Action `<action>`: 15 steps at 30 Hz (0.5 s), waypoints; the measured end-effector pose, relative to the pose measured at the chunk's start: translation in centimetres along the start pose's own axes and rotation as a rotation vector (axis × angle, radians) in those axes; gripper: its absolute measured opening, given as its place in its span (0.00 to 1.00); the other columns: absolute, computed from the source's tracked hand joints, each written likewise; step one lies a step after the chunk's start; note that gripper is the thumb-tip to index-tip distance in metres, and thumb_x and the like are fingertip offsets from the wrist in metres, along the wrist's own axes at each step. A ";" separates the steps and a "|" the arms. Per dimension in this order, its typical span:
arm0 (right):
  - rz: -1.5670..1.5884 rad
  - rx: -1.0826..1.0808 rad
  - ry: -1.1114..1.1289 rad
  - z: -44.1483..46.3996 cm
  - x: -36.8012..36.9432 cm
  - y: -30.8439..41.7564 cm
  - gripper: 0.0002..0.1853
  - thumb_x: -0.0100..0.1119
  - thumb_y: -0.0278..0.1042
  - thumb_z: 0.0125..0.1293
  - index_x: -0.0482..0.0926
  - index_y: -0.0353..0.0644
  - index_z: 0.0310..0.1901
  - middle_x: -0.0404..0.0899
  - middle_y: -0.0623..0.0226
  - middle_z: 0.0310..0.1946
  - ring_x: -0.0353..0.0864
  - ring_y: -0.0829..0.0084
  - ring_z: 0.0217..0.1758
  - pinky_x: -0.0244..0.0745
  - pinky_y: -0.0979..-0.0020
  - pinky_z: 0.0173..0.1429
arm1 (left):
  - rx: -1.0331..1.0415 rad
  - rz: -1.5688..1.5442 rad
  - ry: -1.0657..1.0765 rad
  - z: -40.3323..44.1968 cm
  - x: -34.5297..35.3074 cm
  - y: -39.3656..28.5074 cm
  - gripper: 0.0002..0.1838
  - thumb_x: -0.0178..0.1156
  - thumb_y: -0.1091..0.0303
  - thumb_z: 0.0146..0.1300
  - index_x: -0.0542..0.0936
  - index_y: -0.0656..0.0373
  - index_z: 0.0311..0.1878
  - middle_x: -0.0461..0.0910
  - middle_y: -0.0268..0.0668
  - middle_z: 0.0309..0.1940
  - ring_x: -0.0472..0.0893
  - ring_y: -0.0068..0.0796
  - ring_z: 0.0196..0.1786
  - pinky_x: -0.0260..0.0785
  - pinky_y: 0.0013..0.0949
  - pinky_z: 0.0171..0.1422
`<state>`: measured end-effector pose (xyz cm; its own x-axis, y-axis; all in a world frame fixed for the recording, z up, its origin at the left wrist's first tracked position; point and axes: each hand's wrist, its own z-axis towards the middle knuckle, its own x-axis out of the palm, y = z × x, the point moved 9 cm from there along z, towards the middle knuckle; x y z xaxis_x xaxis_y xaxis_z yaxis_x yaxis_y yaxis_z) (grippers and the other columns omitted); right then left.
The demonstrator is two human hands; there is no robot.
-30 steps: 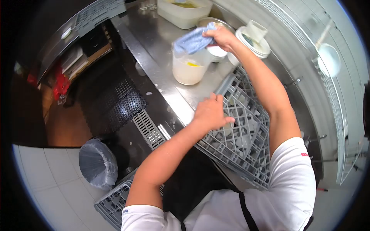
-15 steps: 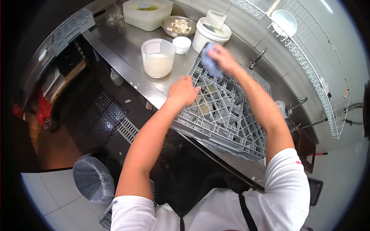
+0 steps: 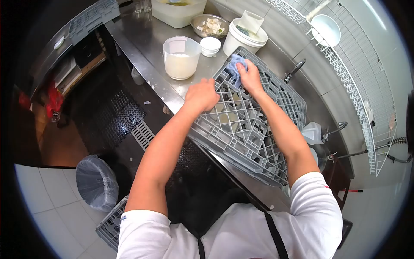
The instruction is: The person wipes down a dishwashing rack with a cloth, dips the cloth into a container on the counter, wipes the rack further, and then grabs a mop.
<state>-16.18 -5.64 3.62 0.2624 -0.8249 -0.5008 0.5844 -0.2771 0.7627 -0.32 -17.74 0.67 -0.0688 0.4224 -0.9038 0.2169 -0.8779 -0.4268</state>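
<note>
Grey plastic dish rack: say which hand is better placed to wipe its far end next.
Likely the right hand: it holds the crumpled blue cloth at the far end of the rack. The left hand, without cloth, is at its side edge.

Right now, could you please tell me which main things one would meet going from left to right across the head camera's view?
Plastic-lined waste bin, floor drain grate, left hand, crumpled blue cloth, right hand, upper faucet, round white vessel.
</note>
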 end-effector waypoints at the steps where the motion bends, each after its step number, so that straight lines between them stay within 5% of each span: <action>1: 0.113 0.100 0.089 -0.1 0.3 -1.1 0.14 0.63 0.42 0.72 0.82 0.37 0.43 0.87 0.53 0.41 0.86 0.57 0.43 0.79 0.62 0.50 | 0.000 -0.003 -0.007 0.1 0.0 0.0 0.26 0.62 0.54 0.65 0.75 0.62 0.60 0.80 0.52 0.56 0.82 0.54 0.59 0.74 0.52 0.64; 3: -0.229 -0.194 0.311 -1.0 3.0 0.1 0.15 0.64 0.41 0.69 0.81 0.35 0.42 0.86 0.50 0.47 0.85 0.53 0.49 0.78 0.60 0.55 | -0.003 -0.014 -0.025 0.2 -0.1 0.2 0.26 0.62 0.55 0.65 0.75 0.63 0.59 0.80 0.52 0.56 0.82 0.53 0.59 0.74 0.51 0.64; 8: -0.502 0.260 0.325 0.8 2.8 -2.2 0.33 0.69 0.46 0.58 0.71 0.39 0.61 0.84 0.45 0.53 0.82 0.46 0.62 0.76 0.59 0.65 | 0.006 -0.029 -0.018 0.3 0.1 0.1 0.25 0.62 0.55 0.64 0.76 0.63 0.57 0.80 0.52 0.55 0.81 0.53 0.58 0.74 0.51 0.63; 12: -0.754 0.331 0.336 2.3 3.1 -1.9 0.34 0.67 0.40 0.59 0.70 0.41 0.67 0.82 0.41 0.58 0.82 0.43 0.61 0.76 0.54 0.66 | -0.003 -0.014 -0.001 0.1 0.1 -0.1 0.25 0.62 0.56 0.66 0.77 0.63 0.59 0.80 0.51 0.57 0.82 0.51 0.60 0.74 0.48 0.64; 15: -0.591 0.286 0.249 2.1 3.9 -4.0 0.28 0.64 0.40 0.60 0.75 0.44 0.63 0.84 0.41 0.54 0.83 0.42 0.59 0.76 0.52 0.65 | -0.015 -0.008 -0.001 0.0 -0.1 -0.2 0.25 0.62 0.55 0.66 0.77 0.63 0.60 0.80 0.50 0.58 0.82 0.51 0.60 0.74 0.48 0.64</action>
<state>-19.08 -8.75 -0.48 0.1510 -0.3686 -0.9173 0.4668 -0.7913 0.3948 -0.37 -17.66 0.88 -0.0710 0.4293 -0.9004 0.2311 -0.8710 -0.4335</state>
